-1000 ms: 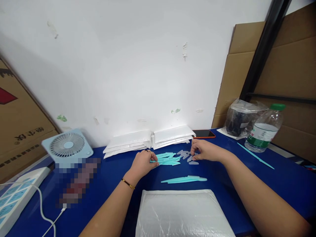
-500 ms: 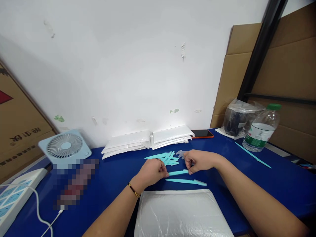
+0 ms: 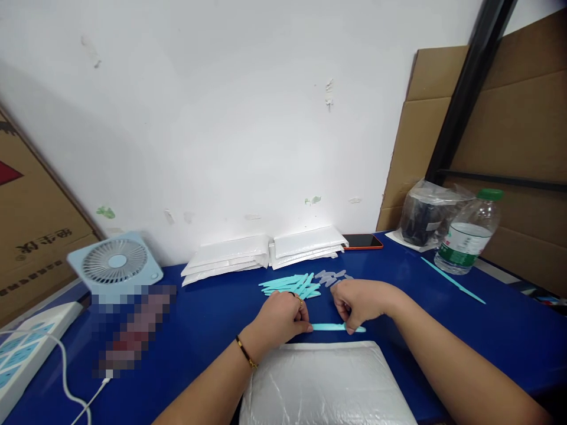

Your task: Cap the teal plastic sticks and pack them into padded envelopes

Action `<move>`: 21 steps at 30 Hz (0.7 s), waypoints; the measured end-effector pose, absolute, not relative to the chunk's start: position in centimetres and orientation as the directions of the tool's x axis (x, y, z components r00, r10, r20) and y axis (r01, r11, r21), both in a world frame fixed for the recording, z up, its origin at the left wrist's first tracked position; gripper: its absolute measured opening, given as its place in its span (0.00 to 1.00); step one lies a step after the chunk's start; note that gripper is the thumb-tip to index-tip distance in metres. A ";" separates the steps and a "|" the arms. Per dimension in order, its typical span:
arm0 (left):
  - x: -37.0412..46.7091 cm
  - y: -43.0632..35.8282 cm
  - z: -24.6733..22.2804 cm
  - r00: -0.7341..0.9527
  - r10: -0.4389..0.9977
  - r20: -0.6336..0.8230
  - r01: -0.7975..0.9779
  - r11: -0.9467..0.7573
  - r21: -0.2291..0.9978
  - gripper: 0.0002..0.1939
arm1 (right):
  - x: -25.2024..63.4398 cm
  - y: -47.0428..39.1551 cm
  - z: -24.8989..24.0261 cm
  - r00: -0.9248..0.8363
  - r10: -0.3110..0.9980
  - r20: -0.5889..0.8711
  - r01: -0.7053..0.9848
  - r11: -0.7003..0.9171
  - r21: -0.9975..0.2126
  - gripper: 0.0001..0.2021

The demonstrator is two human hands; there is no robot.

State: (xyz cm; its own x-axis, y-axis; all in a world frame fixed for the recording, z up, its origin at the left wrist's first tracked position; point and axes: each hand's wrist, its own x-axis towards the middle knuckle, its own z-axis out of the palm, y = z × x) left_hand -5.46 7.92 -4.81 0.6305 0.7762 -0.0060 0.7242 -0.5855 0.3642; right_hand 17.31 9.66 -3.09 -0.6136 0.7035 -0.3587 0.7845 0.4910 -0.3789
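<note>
A slim turquoise plastic stick (image 3: 328,327) lies level just beyond a silver padded envelope (image 3: 328,383). My left hand (image 3: 286,316) pinches its left end. The fingers of my right hand (image 3: 358,304) are closed on it near its right end. Whether a second stick lies under or against this one, I cannot tell. Beyond my left hand is a pile of turquoise sticks (image 3: 290,284). Small translucent pieces (image 3: 328,277) are scattered on the blue table behind my right hand.
Two stacks of white padded envelopes (image 3: 230,255) (image 3: 308,241) and a phone (image 3: 363,241) lie by the wall. At right are a bottle (image 3: 467,236), a bagged dark cup (image 3: 420,218) and a single turquoise stick (image 3: 452,280). A fan (image 3: 116,262) and power strip (image 3: 35,348) stand left.
Both hands have moved nearer the silver envelope with the stick, to where the other stick lay. More translucent pieces now show behind my right hand.
</note>
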 end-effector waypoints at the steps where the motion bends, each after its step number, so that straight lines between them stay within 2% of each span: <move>1: -5.4 7.9 -4.8 0.618 0.786 -0.030 0.739 -0.567 0.365 0.07 | 17.2 9.7 -3.2 -0.613 0.711 -0.344 0.783 0.491 -0.382 0.09; 7: -7.0 8.6 -4.0 0.546 0.836 -0.059 0.807 -0.505 0.307 0.09 | 20.0 11.2 -2.8 -0.500 0.835 -0.232 0.828 0.382 -0.410 0.09; 8: -7.2 8.7 -3.9 0.538 0.842 -0.022 0.807 -0.507 0.303 0.12 | 20.7 11.5 -2.8 -0.482 0.855 -0.191 0.829 0.374 -0.415 0.09; 11: -7.4 8.7 -4.3 0.513 0.849 0.125 0.807 -0.526 0.266 0.32 | 22.1 12.3 -2.8 -0.444 0.895 -0.042 0.819 0.387 -0.423 0.09; 13: -7.1 8.7 -4.9 0.522 0.845 0.117 0.812 -0.534 0.237 0.40 | 22.3 12.6 -3.0 -0.433 0.901 0.033 0.813 0.406 -0.417 0.07; 17: -6.8 8.2 -5.8 0.601 0.799 -0.031 0.779 -0.577 0.247 0.43 | 22.1 13.0 -3.5 -0.417 0.903 0.106 0.824 0.425 -0.375 0.06; 21: -6.7 7.4 -5.5 0.668 0.743 -0.044 0.716 -0.626 0.309 0.40 | 22.0 13.1 -3.6 -0.404 0.905 0.133 0.838 0.424 -0.344 0.07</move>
